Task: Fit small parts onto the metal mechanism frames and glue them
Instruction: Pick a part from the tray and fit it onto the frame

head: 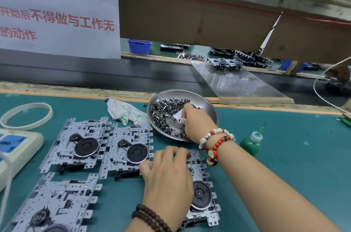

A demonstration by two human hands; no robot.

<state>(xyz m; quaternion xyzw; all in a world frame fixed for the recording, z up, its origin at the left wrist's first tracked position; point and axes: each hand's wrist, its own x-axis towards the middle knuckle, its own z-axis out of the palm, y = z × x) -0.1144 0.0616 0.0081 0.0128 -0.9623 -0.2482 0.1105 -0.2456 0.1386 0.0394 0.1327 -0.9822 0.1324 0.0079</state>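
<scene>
Hands: right (191,123) pinches small parts (163,112) inside dish rim (209,102); left (167,173) rests loosely flat on frame (205,199).

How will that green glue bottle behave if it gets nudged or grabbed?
The green glue bottle stands upright on the mat with a squat body and a thin needle tip, so it probably tips rather than slides. Once down, its round body would likely roll. It looks like soft plastic, so a firm grip may squeeze glue out.
</scene>
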